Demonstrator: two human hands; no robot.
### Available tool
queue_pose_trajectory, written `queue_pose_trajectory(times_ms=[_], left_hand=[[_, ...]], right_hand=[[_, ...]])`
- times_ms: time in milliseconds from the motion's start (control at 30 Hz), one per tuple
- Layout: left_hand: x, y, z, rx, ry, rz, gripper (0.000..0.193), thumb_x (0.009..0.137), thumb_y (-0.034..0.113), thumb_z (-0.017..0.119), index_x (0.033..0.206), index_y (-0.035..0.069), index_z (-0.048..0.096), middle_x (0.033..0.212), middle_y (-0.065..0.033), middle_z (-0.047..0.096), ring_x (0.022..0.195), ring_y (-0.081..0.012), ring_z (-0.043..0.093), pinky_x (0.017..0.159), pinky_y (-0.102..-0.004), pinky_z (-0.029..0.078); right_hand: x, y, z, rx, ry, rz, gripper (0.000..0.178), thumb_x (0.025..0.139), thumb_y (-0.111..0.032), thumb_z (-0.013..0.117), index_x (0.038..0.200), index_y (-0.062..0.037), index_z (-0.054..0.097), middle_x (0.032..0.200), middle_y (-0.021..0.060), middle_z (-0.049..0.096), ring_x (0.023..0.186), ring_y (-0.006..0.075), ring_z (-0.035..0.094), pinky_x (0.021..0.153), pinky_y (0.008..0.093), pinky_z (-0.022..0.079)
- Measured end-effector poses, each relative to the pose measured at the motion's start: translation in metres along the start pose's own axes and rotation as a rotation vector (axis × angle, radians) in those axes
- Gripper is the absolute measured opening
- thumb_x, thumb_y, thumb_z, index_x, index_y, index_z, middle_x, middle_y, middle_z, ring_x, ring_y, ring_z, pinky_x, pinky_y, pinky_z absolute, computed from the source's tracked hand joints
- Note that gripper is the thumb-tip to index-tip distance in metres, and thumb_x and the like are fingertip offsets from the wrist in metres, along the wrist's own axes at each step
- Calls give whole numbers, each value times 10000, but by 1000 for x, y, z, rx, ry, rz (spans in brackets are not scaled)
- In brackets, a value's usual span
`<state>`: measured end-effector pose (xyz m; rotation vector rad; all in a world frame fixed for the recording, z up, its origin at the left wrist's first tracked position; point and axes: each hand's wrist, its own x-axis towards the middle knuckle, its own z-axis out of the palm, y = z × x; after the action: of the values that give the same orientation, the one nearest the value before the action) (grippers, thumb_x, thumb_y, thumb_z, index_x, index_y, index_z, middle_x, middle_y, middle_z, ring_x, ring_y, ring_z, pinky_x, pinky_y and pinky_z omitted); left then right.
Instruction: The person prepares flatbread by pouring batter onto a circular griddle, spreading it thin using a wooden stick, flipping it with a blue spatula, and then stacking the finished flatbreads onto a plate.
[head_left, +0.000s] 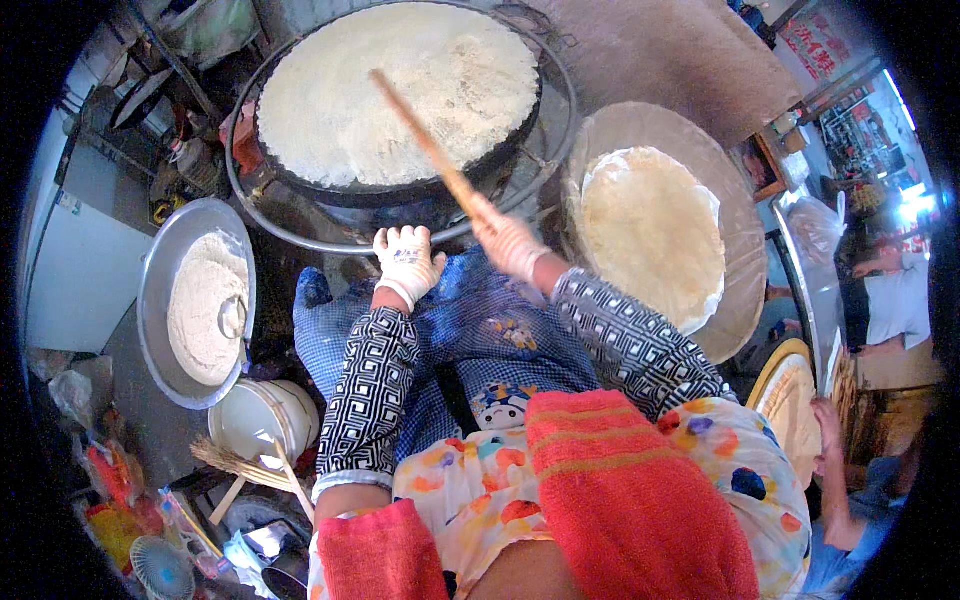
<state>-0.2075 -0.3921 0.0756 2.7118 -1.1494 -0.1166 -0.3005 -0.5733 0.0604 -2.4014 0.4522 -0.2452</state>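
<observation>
A wide round griddle point(330, 183) stands at the top centre, covered by a pale, spread layer of batter point(350, 110) with a crumbly, browner patch on its right. My right hand point(508, 243), in a white glove, is closed round the lower end of a wooden stick point(425, 143). The stick slants up and left over the batter; whether its tip touches cannot be told. My left hand point(407, 260), also gloved, has its fingers curled over the metal ring point(340, 247) that surrounds the griddle.
A metal basin point(150, 290) of pale flour or batter with a scoop sits left, above a white bucket point(245, 420) and a straw brush point(235, 461). At right, thin round flatbreads point(650, 230) lie on a covered round tray point(740, 290). Another person's hand point(828, 430) touches a round board farther right.
</observation>
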Motion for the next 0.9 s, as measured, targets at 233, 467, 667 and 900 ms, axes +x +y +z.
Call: queue_pose_trajectory(times_ms=[233,467,667,900], left_hand=[[12,-2,22,29,137,63,392,767,365,652,1075,122,641,1083,-116,616,1156,-326,494,1053,-501,262],[6,-18,-4,106,114,-69,311,746,362,706,935,123,642,962,-87,658,1035,-307,566,1010,-485,325],[12,-66,2,243,-8,-185,243,716,339,711,880,161,732,934,-71,706,1070,-300,588,1040,-450,310],[30,-136,-15,462,-5,-95,151,730,231,624,782,151,741,855,-78,683,1038,-309,584,1090,-456,285]], right_hand=[[-44,-59,-23,84,-172,-43,476,958,-327,507,1419,-267,405,901,259,648,837,408,655,719,449,523],[27,18,-111,-644,-243,-60,535,969,-317,431,1461,-319,221,901,209,684,815,376,675,699,501,516],[104,56,-112,-429,-189,105,438,986,-356,429,1416,-306,359,805,158,648,720,320,626,709,411,491],[173,136,-172,-201,404,104,381,972,-382,459,1323,-252,534,882,229,677,765,359,680,698,458,537]])
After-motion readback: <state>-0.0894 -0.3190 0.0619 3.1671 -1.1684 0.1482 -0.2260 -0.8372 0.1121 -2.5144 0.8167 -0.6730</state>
